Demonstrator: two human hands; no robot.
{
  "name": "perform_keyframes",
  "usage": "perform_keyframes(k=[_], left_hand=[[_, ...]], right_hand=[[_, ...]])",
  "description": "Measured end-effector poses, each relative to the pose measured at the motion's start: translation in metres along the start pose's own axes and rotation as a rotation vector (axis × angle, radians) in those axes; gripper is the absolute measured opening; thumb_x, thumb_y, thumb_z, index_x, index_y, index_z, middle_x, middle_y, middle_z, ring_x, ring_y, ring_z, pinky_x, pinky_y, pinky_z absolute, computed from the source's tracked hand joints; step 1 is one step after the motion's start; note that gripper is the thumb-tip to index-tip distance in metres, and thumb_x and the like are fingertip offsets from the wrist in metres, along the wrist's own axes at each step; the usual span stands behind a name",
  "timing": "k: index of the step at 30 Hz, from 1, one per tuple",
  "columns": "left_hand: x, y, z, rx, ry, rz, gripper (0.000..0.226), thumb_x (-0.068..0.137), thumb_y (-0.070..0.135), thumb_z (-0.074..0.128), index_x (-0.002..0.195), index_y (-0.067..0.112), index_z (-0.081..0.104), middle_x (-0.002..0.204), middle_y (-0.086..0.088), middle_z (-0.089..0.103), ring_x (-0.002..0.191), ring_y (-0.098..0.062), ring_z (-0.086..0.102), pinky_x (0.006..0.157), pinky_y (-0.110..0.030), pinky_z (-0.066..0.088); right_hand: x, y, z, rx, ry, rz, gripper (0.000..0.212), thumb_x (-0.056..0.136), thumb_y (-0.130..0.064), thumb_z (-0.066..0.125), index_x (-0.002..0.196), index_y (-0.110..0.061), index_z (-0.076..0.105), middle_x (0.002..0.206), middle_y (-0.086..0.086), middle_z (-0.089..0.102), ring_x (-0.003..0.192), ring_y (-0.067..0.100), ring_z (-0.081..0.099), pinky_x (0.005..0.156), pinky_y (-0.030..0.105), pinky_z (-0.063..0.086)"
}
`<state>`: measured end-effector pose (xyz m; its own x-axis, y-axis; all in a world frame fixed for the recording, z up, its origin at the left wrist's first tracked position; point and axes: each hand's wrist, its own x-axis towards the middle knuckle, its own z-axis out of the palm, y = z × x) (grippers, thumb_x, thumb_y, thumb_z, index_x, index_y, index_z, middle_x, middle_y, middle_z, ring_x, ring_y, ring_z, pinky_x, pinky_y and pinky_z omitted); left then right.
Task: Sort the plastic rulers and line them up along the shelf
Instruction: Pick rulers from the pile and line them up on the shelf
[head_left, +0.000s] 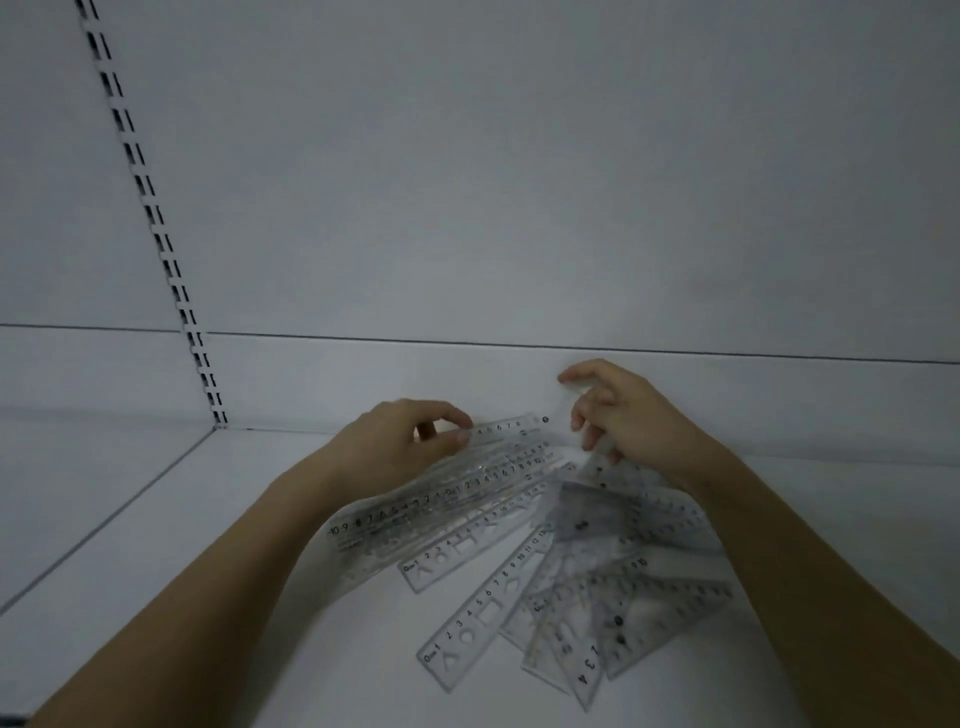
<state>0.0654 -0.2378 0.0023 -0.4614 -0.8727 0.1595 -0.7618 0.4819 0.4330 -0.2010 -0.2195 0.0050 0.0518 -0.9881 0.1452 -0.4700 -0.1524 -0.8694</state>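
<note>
Plastic rulers (498, 561) lie in a loose, overlapping fan on the white shelf (156, 545), spread between the two forearms near the back wall (467, 182). They are clear, thin and flat, and are judged to be light, fairly stiff along their length, and slippery against each other and the shelf.

The left hand (400, 441) pinches one ruler (506, 431) between thumb and forefinger at its near end; this ruler sits at the top of the bundle. The right hand (628, 415) has its fingers curled over the far ends of the rulers on the right side; whether its grip closes on one ruler cannot be told.

Handling notes:
- Take hold across the narrow width, near one end.
- Being transparent, the overlapping edges are hard to read; separate pieces by sliding, not lifting.
- Excess bending may crack the plastic.
</note>
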Motion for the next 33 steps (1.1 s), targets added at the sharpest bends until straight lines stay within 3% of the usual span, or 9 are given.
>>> perform_keyframes(k=[2, 4, 7, 9, 13, 17, 22, 33], left_hand=[[-0.005, 0.002, -0.002, 0.053, 0.006, -0.034, 0.036, 0.085, 0.064, 0.051, 0.116, 0.049, 0.056, 0.086, 0.017, 0.057, 0.075, -0.002, 0.055, 0.072, -0.024, 0.045], [-0.015, 0.004, -0.007, 0.101, 0.021, -0.059, 0.039, 0.082, 0.062, 0.055, 0.119, 0.049, 0.054, 0.086, 0.017, 0.056, 0.074, -0.002, 0.054, 0.073, -0.024, 0.047], [-0.037, 0.002, -0.014, 0.175, 0.037, -0.127, 0.036, 0.085, 0.056, 0.058, 0.120, 0.049, 0.052, 0.090, 0.019, 0.055, 0.080, -0.001, 0.054, 0.075, -0.023, 0.048], [-0.056, -0.006, -0.020, 0.212, 0.072, -0.176, 0.034, 0.086, 0.055, 0.058, 0.119, 0.048, 0.053, 0.092, 0.021, 0.055, 0.080, 0.001, 0.053, 0.073, -0.022, 0.046], [-0.093, -0.023, -0.039, 0.218, 0.137, -0.232, 0.035, 0.088, 0.047, 0.061, 0.121, 0.041, 0.056, 0.095, 0.022, 0.052, 0.079, 0.004, 0.049, 0.069, -0.018, 0.039], [-0.129, -0.043, -0.067, 0.243, 0.222, -0.283, 0.037, 0.087, 0.046, 0.063, 0.122, 0.038, 0.056, 0.096, 0.022, 0.050, 0.077, 0.003, 0.048, 0.071, -0.022, 0.039], [-0.185, -0.073, -0.100, 0.240, 0.281, -0.344, 0.040, 0.086, 0.044, 0.065, 0.123, 0.035, 0.054, 0.101, 0.019, 0.053, 0.084, -0.003, 0.052, 0.076, -0.022, 0.044], [-0.372, -0.191, -0.195, 0.228, 0.339, -0.478, 0.034, 0.087, 0.041, 0.064, 0.120, 0.035, 0.055, 0.106, 0.017, 0.054, 0.088, -0.004, 0.055, 0.081, -0.024, 0.050]], right_hand=[[0.002, -0.002, 0.003, -0.019, -0.008, -0.026, 0.030, 0.100, -0.007, 0.041, 0.115, -0.027, 0.057, 0.083, 0.004, 0.060, 0.061, 0.015, 0.055, 0.043, 0.024, 0.040], [0.002, -0.004, 0.007, -0.038, -0.036, -0.042, 0.022, 0.097, -0.018, 0.053, 0.117, -0.028, 0.058, 0.086, 0.001, 0.057, 0.062, 0.014, 0.052, 0.046, 0.022, 0.040], [-0.003, -0.011, 0.016, -0.084, -0.116, -0.092, 0.047, 0.083, -0.030, 0.075, 0.124, -0.030, 0.053, 0.092, -0.001, 0.056, 0.066, 0.008, 0.052, 0.060, 0.018, 0.042], [-0.005, -0.018, 0.027, -0.106, -0.147, -0.140, 0.062, 0.078, -0.030, 0.080, 0.131, -0.028, 0.049, 0.096, -0.002, 0.057, 0.070, 0.004, 0.052, 0.063, 0.017, 0.041], [-0.006, -0.039, 0.053, -0.148, -0.202, -0.203, 0.061, 0.080, -0.031, 0.077, 0.132, -0.025, 0.046, 0.103, -0.006, 0.060, 0.071, 0.006, 0.054, 0.060, 0.017, 0.042], [-0.009, -0.071, 0.081, -0.207, -0.233, -0.271, 0.050, 0.076, -0.036, 0.079, 0.118, -0.026, 0.052, 0.100, -0.012, 0.064, 0.069, 0.001, 0.054, 0.064, 0.020, 0.040], [-0.013, -0.119, 0.131, -0.287, -0.285, -0.400, 0.050, 0.076, -0.043, 0.078, 0.121, -0.035, 0.058, 0.102, -0.015, 0.062, 0.066, -0.005, 0.052, 0.066, 0.017, 0.039], [-0.042, -0.238, 0.340, -0.265, -0.390, -0.488, 0.044, 0.074, -0.046, 0.078, 0.112, -0.031, 0.061, 0.097, -0.014, 0.065, 0.067, -0.001, 0.054, 0.064, 0.019, 0.040]])
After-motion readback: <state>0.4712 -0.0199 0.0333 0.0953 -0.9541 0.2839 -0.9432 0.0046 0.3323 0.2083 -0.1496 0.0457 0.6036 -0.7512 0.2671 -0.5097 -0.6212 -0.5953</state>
